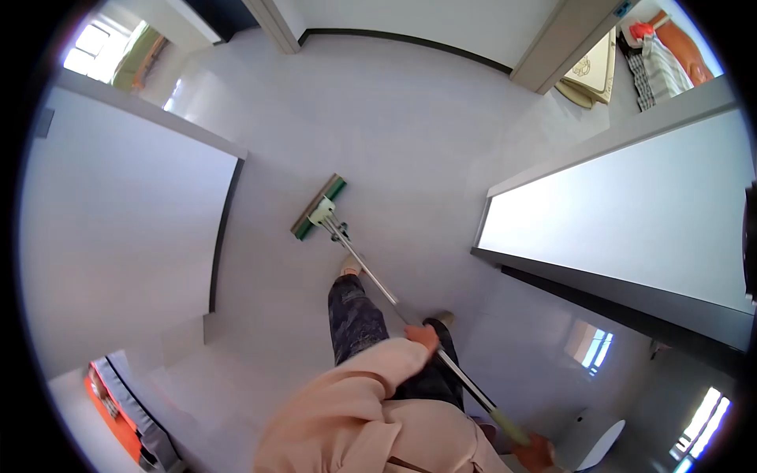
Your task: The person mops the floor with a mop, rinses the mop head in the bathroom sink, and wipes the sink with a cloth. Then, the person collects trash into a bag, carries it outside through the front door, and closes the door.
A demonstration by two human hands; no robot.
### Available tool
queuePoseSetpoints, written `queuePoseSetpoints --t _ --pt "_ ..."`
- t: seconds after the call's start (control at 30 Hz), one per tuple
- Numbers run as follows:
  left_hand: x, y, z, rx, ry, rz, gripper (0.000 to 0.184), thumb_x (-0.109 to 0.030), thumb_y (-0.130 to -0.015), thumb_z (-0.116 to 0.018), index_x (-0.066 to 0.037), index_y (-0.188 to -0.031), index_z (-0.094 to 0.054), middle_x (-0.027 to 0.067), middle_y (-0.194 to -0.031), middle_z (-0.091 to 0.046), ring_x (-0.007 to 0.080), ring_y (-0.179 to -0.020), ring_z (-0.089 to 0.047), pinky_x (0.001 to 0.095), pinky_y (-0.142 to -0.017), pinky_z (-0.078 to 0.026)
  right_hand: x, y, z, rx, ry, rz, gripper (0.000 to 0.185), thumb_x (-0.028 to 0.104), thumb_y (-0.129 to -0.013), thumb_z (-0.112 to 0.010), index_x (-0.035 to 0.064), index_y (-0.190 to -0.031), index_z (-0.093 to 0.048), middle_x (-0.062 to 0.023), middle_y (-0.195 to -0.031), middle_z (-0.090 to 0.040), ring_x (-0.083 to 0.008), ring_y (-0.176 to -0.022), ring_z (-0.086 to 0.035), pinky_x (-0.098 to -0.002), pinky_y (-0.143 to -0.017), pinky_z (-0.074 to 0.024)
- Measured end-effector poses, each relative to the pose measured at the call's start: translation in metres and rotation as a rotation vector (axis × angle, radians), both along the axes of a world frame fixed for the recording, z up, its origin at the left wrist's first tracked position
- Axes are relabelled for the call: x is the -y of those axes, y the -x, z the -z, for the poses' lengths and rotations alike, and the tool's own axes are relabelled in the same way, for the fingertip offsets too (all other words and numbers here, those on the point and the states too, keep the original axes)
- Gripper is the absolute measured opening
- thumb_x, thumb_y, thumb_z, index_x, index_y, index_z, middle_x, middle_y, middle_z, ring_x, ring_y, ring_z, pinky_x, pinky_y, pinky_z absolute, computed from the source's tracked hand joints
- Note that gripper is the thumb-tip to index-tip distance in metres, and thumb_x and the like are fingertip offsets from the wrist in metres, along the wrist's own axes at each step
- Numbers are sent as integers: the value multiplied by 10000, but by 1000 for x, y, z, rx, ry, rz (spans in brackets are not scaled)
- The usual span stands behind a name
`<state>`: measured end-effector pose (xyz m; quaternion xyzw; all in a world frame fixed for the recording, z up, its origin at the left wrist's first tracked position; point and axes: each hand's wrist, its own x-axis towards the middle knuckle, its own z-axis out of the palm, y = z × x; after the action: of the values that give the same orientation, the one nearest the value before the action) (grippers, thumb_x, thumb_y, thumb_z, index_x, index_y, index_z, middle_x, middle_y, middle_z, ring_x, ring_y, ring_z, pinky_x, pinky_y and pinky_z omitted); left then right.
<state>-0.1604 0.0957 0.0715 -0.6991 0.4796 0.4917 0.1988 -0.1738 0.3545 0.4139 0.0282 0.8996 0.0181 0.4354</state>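
A mop (318, 208) with a green and brown head lies against the grey floor ahead of my feet, its metal pole slanting down to the right. My left hand (423, 337) is wrapped round the middle of the pole, in front of my dark trousers. Lower right, my right hand (535, 452) holds the pole's far end, by the pale green grip (509, 426). The mop head is tilted diagonally, and a small green part sticks out beside the pole just behind it.
White walls stand at the left (134, 213) and right (615, 213), with dark skirting. Doorways open at the top left and top right. A cream piece of furniture (595, 72) is at the upper right, a white bin-like object (591, 437) at the lower right.
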Motion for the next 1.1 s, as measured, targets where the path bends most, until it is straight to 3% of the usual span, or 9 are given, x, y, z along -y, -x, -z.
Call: queuePoseSetpoints --t 0.13,0.3,0.33,0.57,0.63,0.67,0.77,0.9,1.1 --pt "-146 19 -79 -65 -187 -145 476 -246 -721 -584 30 -1064 -403 265 -1090 -511 380 -1044 -500 426 -906 -380 -135 17 -93 -159 -23 -231 287 273 -602 -616 -9 -643 -583 -227 -695 -595 -401 -637 -559 -459 -611 -448" --pt "-186 72 -146 -248 -679 -556 361 -83 -760 -597 71 -1004 -381 181 -821 -576 257 -671 -620 333 -553 -519 -152 85 -152 -116 -494 -615 307 282 -655 -600 -4 -764 -617 -232 -731 -597 -413 -711 -564 -471 -665 -447" --pt "-187 77 -143 -273 -675 -589 335 -61 -762 -600 81 -979 -387 165 -765 -579 248 -586 -614 321 -508 -515 -146 100 -152 -135 -500 -291 334 304 -681 -587 3 -820 -624 -222 -766 -610 -403 -751 -575 -477 -699 -453" --pt "-93 79 -19 -326 -30 -750 92 -11 -664 -545 67 -709 -530 153 -649 -564 266 -519 -550 407 -490 -452 -78 138 -3 -29 -263 -427 344 365 -669 -636 66 -835 -665 -178 -787 -640 -355 -781 -610 -438 -712 -467" --pt "-38 52 67 -345 108 -654 172 -31 -690 -538 76 -821 -513 135 -656 -543 239 -551 -537 393 -486 -438 -37 131 70 -108 -117 -490 261 296 -598 -642 47 -675 -631 -174 -669 -611 -347 -662 -606 -406 -605 -477" --pt "35 48 -3 -359 7 -802 374 -207 -755 -546 79 -986 -479 193 -818 -579 283 -696 -578 425 -629 -476 38 126 71 66 -63 -385 272 302 -617 -628 37 -679 -627 -186 -690 -608 -360 -680 -600 -420 -611 -469" --pt "142 -6 158 -291 307 -606 376 -236 -765 -572 79 -950 -485 205 -820 -577 315 -761 -580 439 -646 -462 140 103 124 126 260 -464 336 344 -668 -635 31 -787 -603 -206 -747 -608 -391 -735 -586 -444 -646 -456" --pt "261 -35 83 -322 358 -630 228 -142 -759 -522 11 -590 -515 113 -507 -517 220 -421 -530 360 -390 -406 227 78 125 318 407 -503 351 305 -740 -645 -8 -874 -562 -180 -763 -605 -318 -730 -593 -370 -663 -454" --pt "147 9 79 -279 276 -625 106 -36 -679 -537 51 -640 -490 155 -502 -535 259 -408 -549 376 -374 -443 106 129 126 424 397 -359 362 323 -744 -633 -13 -864 -568 -185 -758 -607 -315 -742 -601 -381 -653 -452"
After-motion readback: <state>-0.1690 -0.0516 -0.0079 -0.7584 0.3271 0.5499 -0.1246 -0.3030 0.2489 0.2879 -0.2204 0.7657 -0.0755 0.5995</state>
